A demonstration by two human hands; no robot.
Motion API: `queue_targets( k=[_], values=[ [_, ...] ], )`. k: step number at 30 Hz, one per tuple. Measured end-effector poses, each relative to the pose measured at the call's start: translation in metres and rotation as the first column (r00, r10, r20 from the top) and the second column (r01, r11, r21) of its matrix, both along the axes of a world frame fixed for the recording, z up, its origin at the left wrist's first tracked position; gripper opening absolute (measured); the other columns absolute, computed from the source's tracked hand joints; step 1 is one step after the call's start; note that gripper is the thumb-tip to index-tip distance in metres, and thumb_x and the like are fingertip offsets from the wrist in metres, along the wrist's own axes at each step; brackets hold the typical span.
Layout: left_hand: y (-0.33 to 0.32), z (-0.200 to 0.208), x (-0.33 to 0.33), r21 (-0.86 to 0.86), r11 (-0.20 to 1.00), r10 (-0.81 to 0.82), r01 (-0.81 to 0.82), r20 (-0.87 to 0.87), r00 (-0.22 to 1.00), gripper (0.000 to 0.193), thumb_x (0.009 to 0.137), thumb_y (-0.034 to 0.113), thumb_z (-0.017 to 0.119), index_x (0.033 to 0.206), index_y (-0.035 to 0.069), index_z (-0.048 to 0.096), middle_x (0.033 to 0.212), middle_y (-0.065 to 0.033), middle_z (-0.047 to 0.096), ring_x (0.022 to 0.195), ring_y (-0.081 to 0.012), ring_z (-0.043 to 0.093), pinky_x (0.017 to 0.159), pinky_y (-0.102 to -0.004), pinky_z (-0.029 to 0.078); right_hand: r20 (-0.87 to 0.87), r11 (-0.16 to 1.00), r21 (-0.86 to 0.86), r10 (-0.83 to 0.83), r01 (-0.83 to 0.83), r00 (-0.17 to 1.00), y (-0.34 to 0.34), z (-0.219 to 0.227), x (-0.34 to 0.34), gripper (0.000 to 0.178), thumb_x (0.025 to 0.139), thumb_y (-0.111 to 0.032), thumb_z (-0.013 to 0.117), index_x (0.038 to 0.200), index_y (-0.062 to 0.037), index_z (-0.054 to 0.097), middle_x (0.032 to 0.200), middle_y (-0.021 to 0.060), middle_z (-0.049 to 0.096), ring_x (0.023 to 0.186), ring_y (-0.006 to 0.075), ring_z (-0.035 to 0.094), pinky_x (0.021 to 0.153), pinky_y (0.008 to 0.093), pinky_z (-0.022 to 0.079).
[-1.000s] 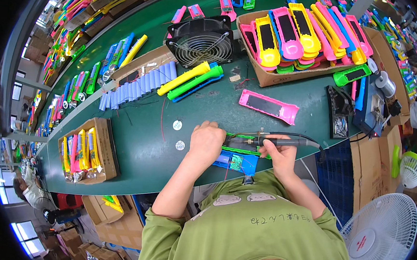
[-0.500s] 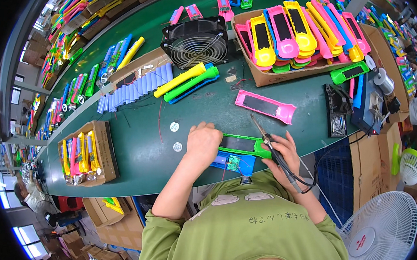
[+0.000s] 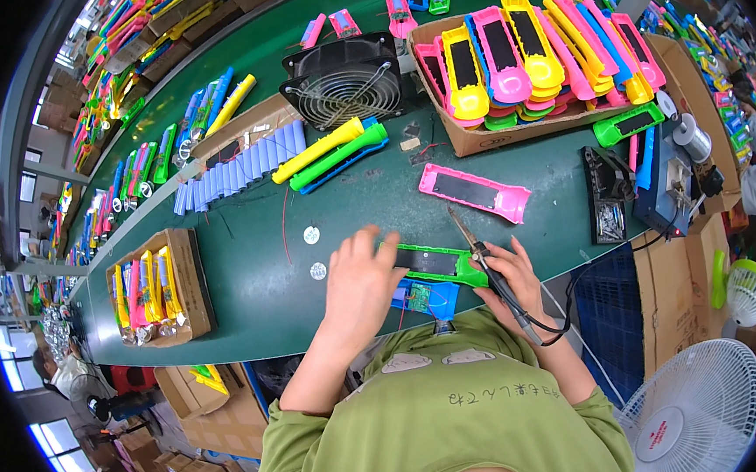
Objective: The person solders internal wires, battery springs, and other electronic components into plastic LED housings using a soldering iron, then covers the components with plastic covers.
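Holding the soldering iron (image 3: 505,291) in the fingers of our right hand (image 3: 523,279), we've got its tip angled up and away, near the pink casing (image 3: 476,193). Our left hand (image 3: 361,280) is loosely spread at the left end of the green casing (image 3: 440,264); can't tell if it's touching. That green one lies just beyond the blue casing (image 3: 446,303). We'd say steady the plastic firmly and mind the tip around fingers.

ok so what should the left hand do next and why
Perhaps steady the green casing: the left hand is open at its left end, while the right hand holds a soldering iron, its tip pointing away from that casing.
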State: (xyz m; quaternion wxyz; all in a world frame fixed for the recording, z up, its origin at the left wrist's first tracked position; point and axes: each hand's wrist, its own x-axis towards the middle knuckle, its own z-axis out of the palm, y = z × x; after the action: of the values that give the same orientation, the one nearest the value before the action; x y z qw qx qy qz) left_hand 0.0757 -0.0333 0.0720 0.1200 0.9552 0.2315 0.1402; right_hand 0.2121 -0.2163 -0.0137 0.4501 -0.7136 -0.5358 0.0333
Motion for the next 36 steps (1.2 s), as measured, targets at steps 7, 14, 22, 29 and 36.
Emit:
queue_targets(
  k=[7,14,22,29,36],
  values=[
    [0.013,-0.041,-0.024,-0.639,0.748,0.207,-0.178,-0.03,0.978,0.021,0.071,-0.003,0.066,0.091,-0.002,0.06,0.094,-0.0128,0.057,0.081,-0.02,0.061,0.064,-0.0278,0.05,0.008,1.0,-0.016,0.002,-0.002,1.0,0.001,0.0,0.001,0.055,0.064,-0.005,0.073,0.113,-0.0082,0.047,0.107,0.01,0.061,0.107,0.0274,0.055,0.1,0.0509,0.032],
    [0.002,-0.051,-0.023,-0.795,0.595,0.32,0.114,0.365,0.874,0.019,0.07,-0.009,0.063,0.088,-0.003,0.063,0.089,-0.011,0.06,0.074,-0.0161,0.062,0.063,-0.0239,0.051,0.002,1.0,-0.015,0.005,-0.005,1.0,-0.001,0.004,0.001,0.053,0.064,-0.008,0.074,0.111,-0.0071,0.049,0.107,0.0119,0.06,0.107,0.0278,0.055,0.1,0.0507,0.031],
    [0.014,-0.03,-0.027,-0.136,0.987,-0.06,0.085,0.181,0.982,0.011,0.069,0.001,0.066,0.08,0.002,0.065,0.072,-0.0097,0.059,0.066,-0.0242,0.059,0.058,-0.032,0.047,0.065,0.994,0.107,-0.035,0.028,0.997,-0.002,0.008,0.002,0.043,0.063,-0.013,0.076,0.101,-0.0065,0.056,0.093,0.0127,0.064,0.092,0.0273,0.061,0.098,0.0486,0.034],
    [0.048,-0.033,-0.009,-0.245,0.927,-0.295,0.284,-0.01,0.955,0.005,0.07,0.005,0.062,0.075,0.005,0.065,0.072,-0.0093,0.057,0.073,-0.0275,0.057,0.063,-0.0368,0.045,-0.316,0.98,0.173,-0.04,0.099,0.948,0.015,0.007,-0.016,0.023,0.075,-0.007,0.067,0.094,0.001,0.057,0.079,0.0102,0.062,0.072,0.0226,0.063,0.08,0.0378,0.049],
    [0.052,-0.046,0.002,-0.163,0.921,-0.378,0.354,-0.149,0.914,0.003,0.066,0.007,0.062,0.068,0.005,0.061,0.071,-0.0088,0.054,0.074,-0.0273,0.054,0.063,-0.037,0.045,-0.925,0.957,0.046,-0.067,0.285,0.373,0.041,0.004,-0.025,0.014,0.081,0.001,0.058,0.093,0.0054,0.053,0.073,0.0103,0.059,0.06,0.0141,0.06,0.055,0.0263,0.051]
  ],
)
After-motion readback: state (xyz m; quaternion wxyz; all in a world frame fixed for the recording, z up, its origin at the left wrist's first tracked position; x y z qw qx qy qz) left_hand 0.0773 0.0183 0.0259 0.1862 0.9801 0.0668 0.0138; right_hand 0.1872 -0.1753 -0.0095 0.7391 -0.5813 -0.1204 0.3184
